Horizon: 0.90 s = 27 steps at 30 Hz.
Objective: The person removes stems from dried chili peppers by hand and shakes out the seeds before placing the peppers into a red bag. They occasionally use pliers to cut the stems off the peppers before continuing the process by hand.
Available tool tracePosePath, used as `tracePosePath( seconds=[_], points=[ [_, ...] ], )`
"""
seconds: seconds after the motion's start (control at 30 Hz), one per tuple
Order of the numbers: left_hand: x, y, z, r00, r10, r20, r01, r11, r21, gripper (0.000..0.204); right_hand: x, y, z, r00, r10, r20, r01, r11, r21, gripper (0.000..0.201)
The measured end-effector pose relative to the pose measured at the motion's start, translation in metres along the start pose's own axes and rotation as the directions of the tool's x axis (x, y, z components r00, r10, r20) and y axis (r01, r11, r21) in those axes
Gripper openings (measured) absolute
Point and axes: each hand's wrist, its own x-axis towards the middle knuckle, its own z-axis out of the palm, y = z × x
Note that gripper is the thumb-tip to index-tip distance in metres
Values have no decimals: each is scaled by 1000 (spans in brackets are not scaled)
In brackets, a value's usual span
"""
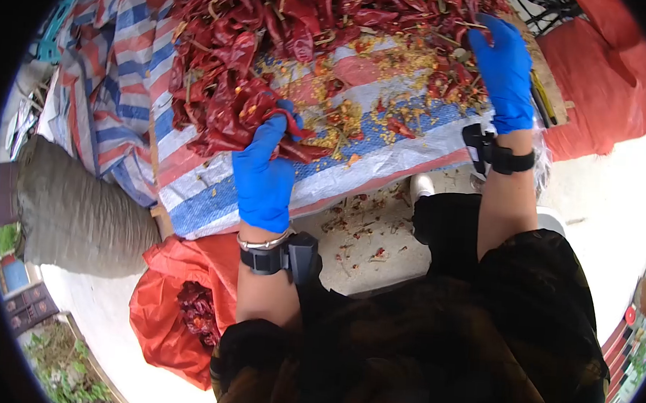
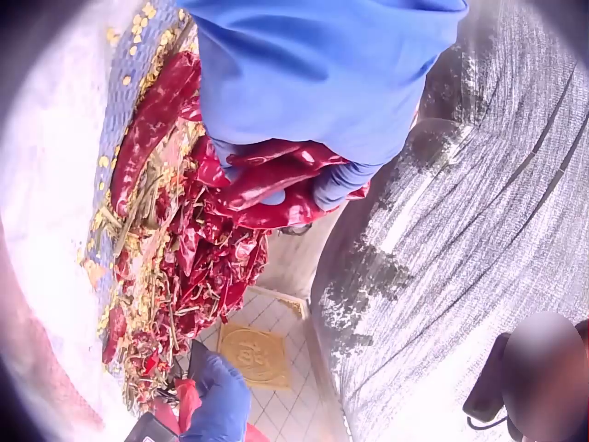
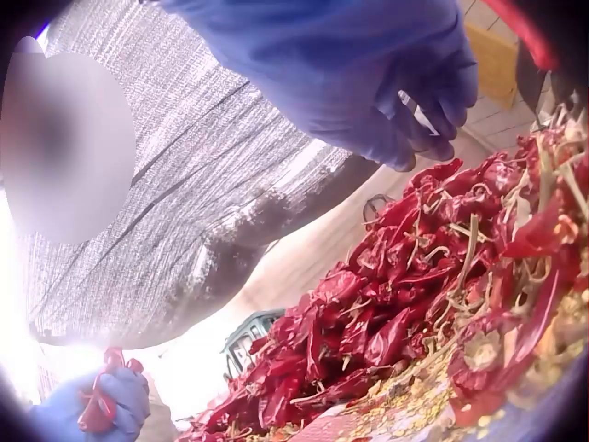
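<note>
A big heap of dried red chillies (image 1: pixel 291 19) lies on a striped tarpaulin (image 1: pixel 386 161). My left hand (image 1: pixel 277 123), in a blue glove, grips a bunch of chillies (image 1: pixel 247 114) at the heap's near edge. The left wrist view shows its fingers (image 2: pixel 336 184) curled round the red pods (image 2: pixel 267 189). My right hand (image 1: pixel 486 32), also gloved, reaches into the far right of the heap. Its fingers (image 3: pixel 433 110) are curled, and a red-handled tool (image 3: pixel 526 41) that looks like scissors sticks out beside them. The right wrist view also shows the left hand (image 3: pixel 101 405) holding chillies.
Yellow seeds and broken bits (image 1: pixel 343 120) litter the tarpaulin. An orange-red sack (image 1: pixel 173 303) with chillies in it lies at the lower left, beside a grey sack (image 1: pixel 75 214). Another red sack (image 1: pixel 609 79) sits at the right. Chilli scraps lie on the concrete floor (image 1: pixel 365 234).
</note>
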Motion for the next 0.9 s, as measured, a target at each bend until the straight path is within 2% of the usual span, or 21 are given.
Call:
tracePosePath(
  seconds=[0.03, 0.07, 0.1, 0.17, 0.23, 0.27, 0.3, 0.33, 0.37, 0.43, 0.5, 0.57, 0.63, 0.67, 0.7, 0.77, 0.83, 0.87, 0.9],
  points=[
    [-1, 0, 5, 1000, 22, 17, -22, 1000, -8, 15, -1, 3, -5, 997, 57, 54, -62, 992, 107, 30],
    [-5, 3, 10, 1000, 23, 2, -23, 1000, -19, 18, -3, 4, -2, 979, 106, 174, -173, 881, 440, 30],
    [-5, -1, 9, 1000, 8, -6, -8, 999, -50, 21, -8, -13, -3, 973, 74, 220, -194, 782, 593, 30],
    [-8, -4, 19, 999, 11, -32, -12, 1000, -24, 23, -30, -69, -4, 927, -55, 371, -252, 642, 724, 33],
    [-14, -9, 27, 998, 68, 7, -68, 996, 59, 26, -63, -111, 1, 824, -210, 526, -322, 590, 741, 36],
    [-16, -13, 24, 997, 76, -2, -76, 995, 70, 26, -80, -126, 4, 790, -242, 563, -404, 484, 776, 37],
    [-17, -19, 18, 999, 16, 37, -17, 999, 49, 27, -95, -138, 8, 756, -280, 592, -481, 376, 792, 38],
    [-20, -20, 17, 996, -42, 77, 41, 999, 26, 29, -107, -147, 10, 775, -253, 579, -522, 261, 812, 40],
    [-24, -21, 17, 997, -32, 71, 30, 999, 29, 29, -113, -146, 11, 773, -264, 577, -520, 255, 815, 40],
    [-36, -15, 19, 999, -30, 40, 35, 992, -123, 29, -118, -147, 12, 798, -283, 532, -435, 340, 834, 41],
    [-48, -12, 26, 999, 54, 8, -52, 986, -156, 26, -120, -149, 2, 810, -298, 506, -402, 346, 848, 35],
    [-64, -9, 29, 996, 73, 55, -69, 996, -64, 15, -122, -145, -8, 751, -239, 615, -521, 358, 775, 27],
    [-76, 0, 30, 987, 159, -6, -158, 986, 55, 17, -122, -149, -24, 747, -208, 631, -530, 387, 754, 19],
    [-89, 11, 39, 965, 239, -104, -242, 970, -12, 17, -123, -153, -33, 768, -223, 600, -488, 402, 774, 18],
    [-100, 22, 35, 946, 306, -106, -303, 952, 45, 15, -122, -157, -42, 793, -235, 562, -443, 412, 796, 17],
    [-129, 56, 19, 946, 293, -139, -261, 942, 211, 38, -123, -155, -58, 804, -242, 544, -407, 442, 799, 17],
    [-155, 81, -4, 872, 434, -225, -369, 886, 279, 36, -125, -153, -75, 808, -267, 525, -379, 448, 810, 18],
    [-170, 96, -23, 871, 421, -252, -328, 882, 339, 38, -124, -151, -84, 825, -251, 506, -352, 473, 808, 20],
    [-182, 106, -42, 794, 539, -282, -414, 818, 398, 39, -123, -150, -94, 826, -264, 497, -341, 470, 815, 20]
  ],
)
